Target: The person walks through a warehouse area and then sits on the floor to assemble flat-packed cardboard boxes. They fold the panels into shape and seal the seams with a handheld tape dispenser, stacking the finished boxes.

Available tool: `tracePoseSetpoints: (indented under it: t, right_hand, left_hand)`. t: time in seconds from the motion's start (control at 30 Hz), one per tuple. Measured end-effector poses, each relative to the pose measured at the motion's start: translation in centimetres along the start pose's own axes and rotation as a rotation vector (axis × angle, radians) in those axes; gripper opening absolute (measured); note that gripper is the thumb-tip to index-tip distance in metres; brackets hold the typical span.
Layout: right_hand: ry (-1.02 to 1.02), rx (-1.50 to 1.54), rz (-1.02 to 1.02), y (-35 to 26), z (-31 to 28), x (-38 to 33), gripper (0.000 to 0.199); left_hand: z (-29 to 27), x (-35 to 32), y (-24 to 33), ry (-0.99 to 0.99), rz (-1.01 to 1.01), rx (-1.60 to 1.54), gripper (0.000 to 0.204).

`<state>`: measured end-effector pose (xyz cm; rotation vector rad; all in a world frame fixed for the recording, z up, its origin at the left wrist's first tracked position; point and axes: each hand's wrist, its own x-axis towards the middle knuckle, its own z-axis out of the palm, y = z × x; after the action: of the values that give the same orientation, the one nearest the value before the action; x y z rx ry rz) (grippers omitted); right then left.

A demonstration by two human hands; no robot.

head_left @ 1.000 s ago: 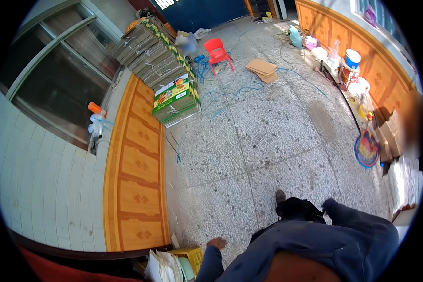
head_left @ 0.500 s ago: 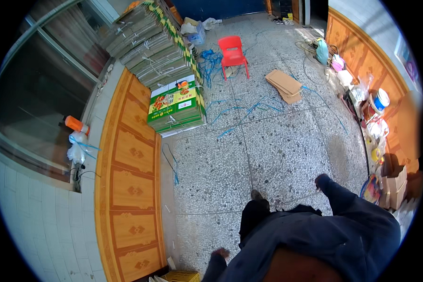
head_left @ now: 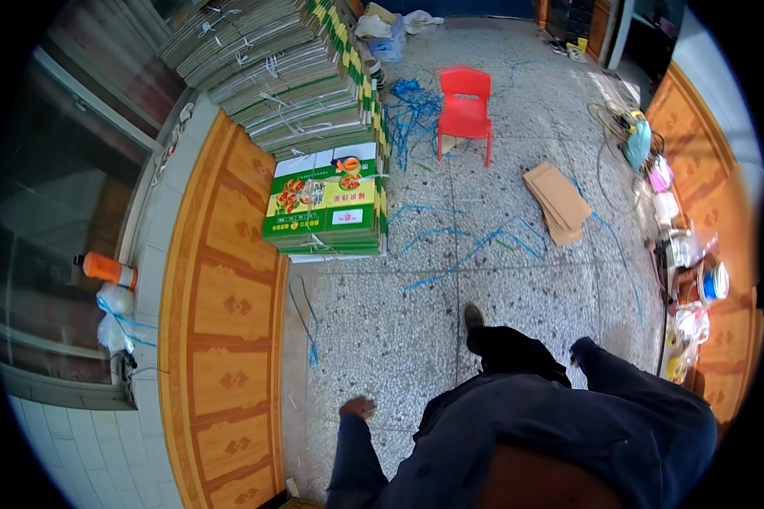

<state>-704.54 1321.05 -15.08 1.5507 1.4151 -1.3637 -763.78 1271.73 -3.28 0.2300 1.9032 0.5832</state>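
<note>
My left hand [head_left: 358, 407] hangs low over the speckled floor, out from the sleeve end, its fingers loosely apart with nothing visible in them. Beyond the dark sleeve on the right, only a sliver of my right hand [head_left: 575, 359] shows; its fingers are hidden. Neither hand touches anything that I can see. Ahead on the left stands a tall stack of flattened cardboard boxes [head_left: 293, 102] tied in bundles, with a lower green and white printed bundle [head_left: 324, 199] in front. A red plastic chair [head_left: 464, 119] stands beyond my foot.
Flat brown cardboard pieces [head_left: 558, 204] lie on the floor right of the chair. Loose blue strapping [head_left: 414, 119] is tangled beside the stack, with more strands across the floor. Buckets, bags and cables line the right wall. An orange bottle [head_left: 109, 270] sits on the left window ledge.
I have moved forward, so the stack, chair and cardboard pieces appear nearer. My left hand has swung forward into fuller view. One foot is farther ahead.
</note>
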Motion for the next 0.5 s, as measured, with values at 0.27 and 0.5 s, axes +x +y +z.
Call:
tracePoseSetpoints:
  t: [0.27, 0.5]
  right_hand:
    - [0.234, -1.186, -0.641, -42.1, -19.5, 7.7, 0.023]
    - [0.231, -0.178, -0.669, -67.2, -24.8, 8.0, 0.023]
  left_hand:
    - [9.1, 2.3, 1.0, 0.084, -0.709, -1.081, 0.036]
    - [6.7, 17.6, 8.7, 0.042, -0.720, -1.242, 0.034]
